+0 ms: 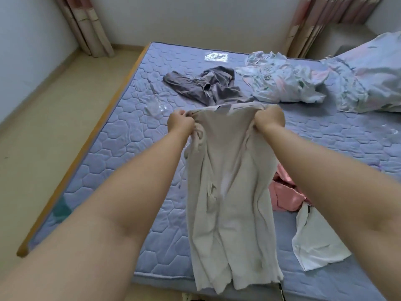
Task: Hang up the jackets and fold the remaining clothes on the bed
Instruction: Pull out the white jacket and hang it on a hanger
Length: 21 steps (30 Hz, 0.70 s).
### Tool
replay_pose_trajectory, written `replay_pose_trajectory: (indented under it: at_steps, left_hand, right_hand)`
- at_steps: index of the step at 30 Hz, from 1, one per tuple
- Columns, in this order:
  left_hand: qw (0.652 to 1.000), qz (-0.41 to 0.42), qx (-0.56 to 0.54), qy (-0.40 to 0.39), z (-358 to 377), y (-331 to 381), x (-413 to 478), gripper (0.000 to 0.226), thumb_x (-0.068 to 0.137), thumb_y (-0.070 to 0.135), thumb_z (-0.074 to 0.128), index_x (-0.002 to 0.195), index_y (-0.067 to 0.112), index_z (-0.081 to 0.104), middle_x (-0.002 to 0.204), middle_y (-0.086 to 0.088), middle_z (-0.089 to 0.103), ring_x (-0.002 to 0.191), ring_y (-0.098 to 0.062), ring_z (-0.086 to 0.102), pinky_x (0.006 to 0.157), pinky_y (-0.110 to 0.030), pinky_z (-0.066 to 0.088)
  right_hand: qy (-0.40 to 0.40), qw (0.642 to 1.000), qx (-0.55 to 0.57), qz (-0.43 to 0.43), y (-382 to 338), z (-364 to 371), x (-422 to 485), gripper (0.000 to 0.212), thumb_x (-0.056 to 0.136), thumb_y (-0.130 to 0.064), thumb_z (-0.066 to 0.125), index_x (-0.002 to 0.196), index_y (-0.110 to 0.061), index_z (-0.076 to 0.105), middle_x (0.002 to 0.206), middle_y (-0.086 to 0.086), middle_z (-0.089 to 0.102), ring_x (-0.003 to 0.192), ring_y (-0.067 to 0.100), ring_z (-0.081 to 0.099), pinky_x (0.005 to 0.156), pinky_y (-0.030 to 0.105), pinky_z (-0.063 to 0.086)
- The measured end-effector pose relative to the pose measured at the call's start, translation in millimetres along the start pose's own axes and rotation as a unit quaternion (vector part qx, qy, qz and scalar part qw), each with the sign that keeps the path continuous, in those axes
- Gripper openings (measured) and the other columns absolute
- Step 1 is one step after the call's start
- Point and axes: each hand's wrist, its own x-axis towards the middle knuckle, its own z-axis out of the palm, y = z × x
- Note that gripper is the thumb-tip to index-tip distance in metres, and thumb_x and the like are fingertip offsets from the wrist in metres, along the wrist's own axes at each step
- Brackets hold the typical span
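A beige knit garment point(230, 192) hangs in the air over the bed point(121, 131), held up by its top edge. My left hand point(181, 121) pinches its left shoulder and my right hand point(270, 118) grips its right shoulder. Its hem dangles past the near mattress edge. A crumpled grey garment point(206, 85) lies on the mattress beyond my hands. To the right, partly behind my right forearm, are a pink garment point(284, 194) and a white garment point(314, 242).
A rumpled floral sheet point(282, 81) and a floral pillow point(373, 72) lie at the far right. Clear plastic wrappers point(155, 107) lie on the mattress. Curtains point(86, 25) hang in the far corners. Bare floor point(43, 118) runs along the left.
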Motion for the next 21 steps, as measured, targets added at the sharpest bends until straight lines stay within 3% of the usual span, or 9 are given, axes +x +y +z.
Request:
replay_pose_trajectory:
  at_steps: [2,4,5,8,11,13,16,21]
  left_hand:
    - [0.993,-0.018,-0.091,-0.075,14.4,-5.5,14.9,0.036,0.077,0.006,0.054,0.111,0.019,0.052,0.101,0.004,0.055,0.096,-0.022,0.058,0.091,-0.038,0.051]
    - [0.990,-0.019,-0.062,-0.126,27.0,-31.4,21.2,0.059,0.087,0.004,0.055,0.141,0.020,0.035,0.114,0.010,0.040,0.103,-0.013,0.047,0.092,-0.030,0.042]
    - [0.990,-0.026,-0.030,-0.138,33.0,-53.2,24.0,0.062,0.090,0.004,0.054,0.145,0.021,0.031,0.114,0.009,0.036,0.106,-0.011,0.042,0.090,-0.027,0.039]
    - [0.981,-0.091,0.016,-0.168,44.8,-132.5,24.0,0.047,0.090,0.003,0.055,0.131,0.023,0.045,0.117,0.005,0.049,0.112,-0.017,0.045,0.087,-0.025,0.037]
    - [0.969,-0.167,0.069,-0.168,54.6,-206.4,20.1,0.060,0.090,0.005,0.056,0.145,0.014,0.033,0.143,-0.010,0.042,0.124,-0.025,0.046,0.093,-0.030,0.041]
    - [0.961,-0.204,0.091,-0.165,61.2,-246.8,10.5,0.059,0.092,0.006,0.054,0.146,0.010,0.030,0.145,-0.013,0.038,0.125,-0.028,0.046,0.093,-0.030,0.040]
    - [0.947,-0.247,0.123,-0.166,71.9,-300.4,-12.1,0.053,0.092,0.002,0.051,0.143,0.004,0.034,0.140,-0.017,0.044,0.124,-0.031,0.048,0.091,-0.029,0.040]
    - [0.923,-0.332,0.127,-0.146,88.0,-390.4,-47.0,0.052,0.090,0.006,0.057,0.137,0.000,0.036,0.135,-0.014,0.049,0.123,-0.030,0.049,0.095,-0.030,0.040]
  right_hand:
    - [-0.080,0.992,0.094,0.014,1.2,35.8,19.9,0.044,0.089,-0.023,0.058,0.128,-0.010,0.044,0.130,0.015,0.053,0.120,0.030,0.051,0.090,0.030,0.040]
    - [-0.156,0.983,0.090,0.035,23.6,78.7,18.6,0.074,0.087,-0.022,0.062,0.146,-0.005,0.021,0.138,0.011,0.041,0.127,0.027,0.043,0.098,0.028,0.037]
    - [-0.173,0.981,0.070,0.043,42.3,100.7,14.8,0.075,0.087,-0.020,0.061,0.147,-0.004,0.018,0.139,0.008,0.040,0.125,0.026,0.044,0.097,0.027,0.037]
    - [-0.228,0.972,-0.014,0.046,110.5,160.0,-3.8,0.060,0.086,-0.017,0.057,0.140,-0.004,0.034,0.131,0.016,0.052,0.119,0.034,0.052,0.096,0.033,0.043]
    - [-0.285,0.953,-0.091,0.056,178.6,198.4,-22.2,0.058,0.085,-0.021,0.058,0.138,-0.005,0.041,0.138,0.018,0.048,0.125,0.036,0.047,0.105,0.038,0.038]
    - [-0.307,0.941,-0.121,0.081,209.3,211.3,-38.9,0.049,0.087,-0.022,0.057,0.131,-0.005,0.048,0.133,0.019,0.052,0.119,0.035,0.050,0.100,0.035,0.041]
    - [-0.356,0.919,-0.119,0.122,246.8,233.4,-63.1,0.049,0.092,-0.021,0.054,0.135,0.001,0.042,0.136,0.020,0.048,0.122,0.034,0.049,0.095,0.031,0.039]
    - [-0.434,0.881,-0.100,0.160,305.5,264.2,-109.1,0.077,0.090,-0.034,0.061,0.148,-0.003,0.020,0.151,0.015,0.029,0.135,0.030,0.036,0.104,0.034,0.035]
